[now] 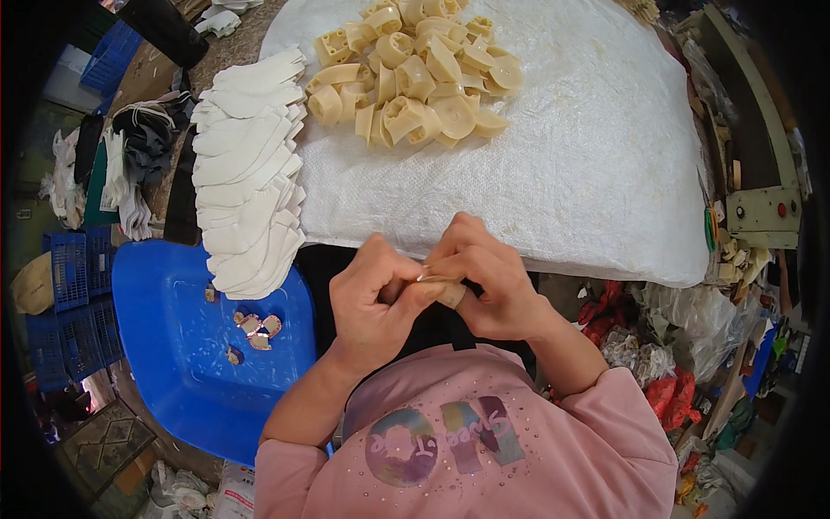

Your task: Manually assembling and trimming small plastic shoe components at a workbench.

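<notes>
head view: our left hand (pixel 372 298) and right hand (pixel 486 277) have fingertips clamped on a small beige piece (pixel 451 296), beside the near edge of the white woven cover (pixel 553 190).

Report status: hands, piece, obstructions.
Left hand and right hand pinching a beige piece, partly hidden. Beige pile on white sack beyond. Nothing visibly blocking either hand.

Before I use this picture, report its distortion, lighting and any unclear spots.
Head view: black at the rims, the greenish machine curving along the right one; same view: the white sack bright, its weave visible; same view: the tan piece mostly covered by the left hand and the right hand, its details unclear.
</notes>
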`<state>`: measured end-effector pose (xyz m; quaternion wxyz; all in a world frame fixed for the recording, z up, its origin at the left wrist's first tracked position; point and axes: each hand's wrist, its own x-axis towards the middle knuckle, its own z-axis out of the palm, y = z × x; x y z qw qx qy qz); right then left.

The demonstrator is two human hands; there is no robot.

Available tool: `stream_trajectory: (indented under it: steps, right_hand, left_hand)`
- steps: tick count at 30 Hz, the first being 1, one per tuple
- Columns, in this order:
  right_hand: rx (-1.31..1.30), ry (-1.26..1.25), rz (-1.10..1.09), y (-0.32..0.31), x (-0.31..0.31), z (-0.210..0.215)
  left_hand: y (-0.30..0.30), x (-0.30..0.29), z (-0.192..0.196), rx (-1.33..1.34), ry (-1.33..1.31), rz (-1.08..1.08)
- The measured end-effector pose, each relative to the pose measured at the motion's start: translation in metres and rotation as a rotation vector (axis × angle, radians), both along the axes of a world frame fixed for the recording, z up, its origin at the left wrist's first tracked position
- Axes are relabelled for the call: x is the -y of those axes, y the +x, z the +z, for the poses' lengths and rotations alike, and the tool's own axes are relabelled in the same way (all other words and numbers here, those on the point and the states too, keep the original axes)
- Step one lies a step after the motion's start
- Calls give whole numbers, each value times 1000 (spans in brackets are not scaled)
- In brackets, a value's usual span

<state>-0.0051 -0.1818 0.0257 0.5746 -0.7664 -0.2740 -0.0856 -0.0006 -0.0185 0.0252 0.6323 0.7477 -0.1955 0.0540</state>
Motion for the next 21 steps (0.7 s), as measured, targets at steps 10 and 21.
stream_trajectory:
  steps: [10,21]
  right_hand:
    - [297,-217,-212,3,-4,31]
    - [-654,753,-275,-29,-12,7]
  left_hand:
    - [15,-20,-16,397,75,258]
    - [-4,3,1,298,-139,10]
